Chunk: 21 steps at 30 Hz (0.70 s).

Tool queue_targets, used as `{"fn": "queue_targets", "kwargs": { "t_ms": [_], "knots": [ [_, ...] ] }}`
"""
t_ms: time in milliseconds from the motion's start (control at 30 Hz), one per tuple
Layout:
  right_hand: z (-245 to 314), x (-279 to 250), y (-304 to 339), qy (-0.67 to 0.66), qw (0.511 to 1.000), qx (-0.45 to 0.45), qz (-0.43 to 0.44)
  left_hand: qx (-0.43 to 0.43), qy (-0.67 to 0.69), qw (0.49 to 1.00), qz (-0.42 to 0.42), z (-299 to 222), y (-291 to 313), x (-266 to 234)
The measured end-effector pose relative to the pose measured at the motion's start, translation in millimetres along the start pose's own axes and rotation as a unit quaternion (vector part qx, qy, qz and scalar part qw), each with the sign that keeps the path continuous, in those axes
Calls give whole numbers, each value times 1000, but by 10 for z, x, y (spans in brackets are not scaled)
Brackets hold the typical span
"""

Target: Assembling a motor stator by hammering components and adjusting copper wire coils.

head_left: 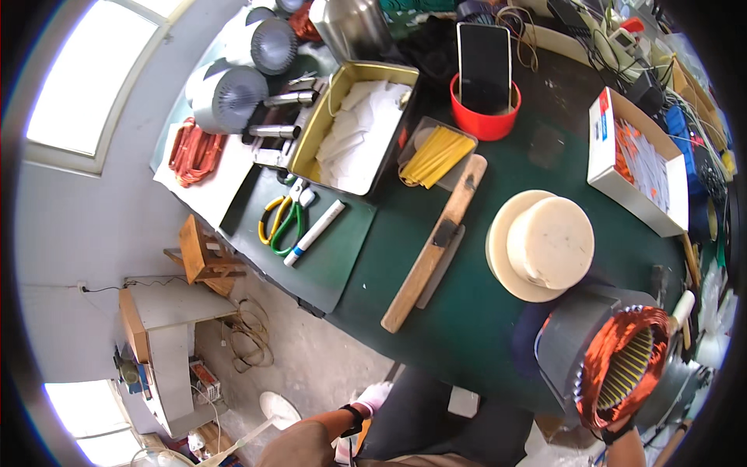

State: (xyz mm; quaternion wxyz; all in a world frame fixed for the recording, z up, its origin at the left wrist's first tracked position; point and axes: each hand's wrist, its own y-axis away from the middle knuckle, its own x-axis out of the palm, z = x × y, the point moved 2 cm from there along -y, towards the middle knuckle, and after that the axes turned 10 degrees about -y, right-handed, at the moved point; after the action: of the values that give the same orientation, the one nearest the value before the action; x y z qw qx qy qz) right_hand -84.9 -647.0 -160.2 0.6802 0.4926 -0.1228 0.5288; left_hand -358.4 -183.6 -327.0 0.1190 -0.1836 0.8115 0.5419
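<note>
The stator (pixel 589 350) lies on its side at the table's (pixel 482 335) near right edge, its ring of copper windings (pixel 603 381) turned toward the lower right. The right hand (pixel 620 433) is at the bottom of that ring, mostly hidden, so I cannot tell whether its grip is clamped. The left hand (pixel 376 395) is low beside a dark cloth (pixel 420 420) (a black band (pixel 354 421) circles its wrist), its grip equally unclear. Just beyond the stator sits a cream flanged drum (pixel 548 241).
</note>
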Motion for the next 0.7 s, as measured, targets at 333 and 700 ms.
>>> {"fn": "queue_targets", "kwargs": {
  "t_ms": [333,700],
  "knots": [
    [-334,-118,-875,126,974,-72,172,6,139,990,6,685,-1037,629],
    [537,537,-1029,296,924,-118,210,18,7,997,-75,577,-444,488]
  ]
}}
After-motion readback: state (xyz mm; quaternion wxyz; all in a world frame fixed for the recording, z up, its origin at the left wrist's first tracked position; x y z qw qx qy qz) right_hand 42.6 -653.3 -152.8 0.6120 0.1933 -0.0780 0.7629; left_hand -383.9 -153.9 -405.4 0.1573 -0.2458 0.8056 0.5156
